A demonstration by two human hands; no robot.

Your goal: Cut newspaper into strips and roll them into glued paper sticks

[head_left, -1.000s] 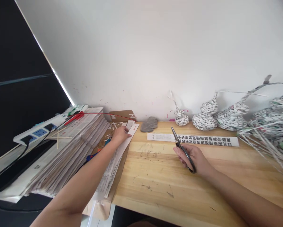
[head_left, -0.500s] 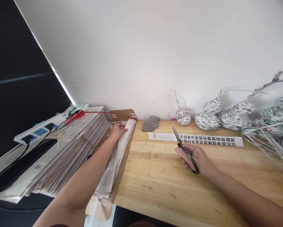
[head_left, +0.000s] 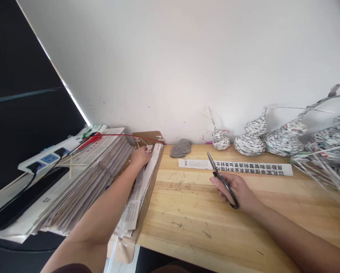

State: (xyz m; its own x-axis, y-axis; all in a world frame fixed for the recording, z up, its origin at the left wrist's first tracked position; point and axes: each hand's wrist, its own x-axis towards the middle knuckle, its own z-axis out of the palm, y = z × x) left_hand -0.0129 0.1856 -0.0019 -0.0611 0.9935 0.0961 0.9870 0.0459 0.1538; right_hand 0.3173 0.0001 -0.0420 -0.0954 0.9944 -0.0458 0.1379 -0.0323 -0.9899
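Note:
My right hand (head_left: 232,189) grips a pair of dark scissors (head_left: 226,185) above the wooden table. The blades look closed and point up and away from me. Beyond their tip lies a newspaper strip (head_left: 272,169) with bold printed characters. My left hand (head_left: 140,157) reaches into a brown cardboard box (head_left: 151,137) at the table's left edge, its fingers curled. By the fingertips is a small white and red piece, and I cannot make out what it is. Just right of that hand, long cut newspaper strips (head_left: 151,170) lie in the box.
A tall stack of folded newspapers (head_left: 84,189) bears a power strip (head_left: 50,155), a black phone-like slab (head_left: 27,197) and a red-handled tool (head_left: 89,142). A grey cloth lump (head_left: 181,148) lies near the wall. Several woven paper gourds (head_left: 249,142) stand along the back right.
My left hand has moved slightly left, off the newspaper strips and deeper into the box. A white and red piece now shows by its fingers. My right hand stays nearly still with the scissors.

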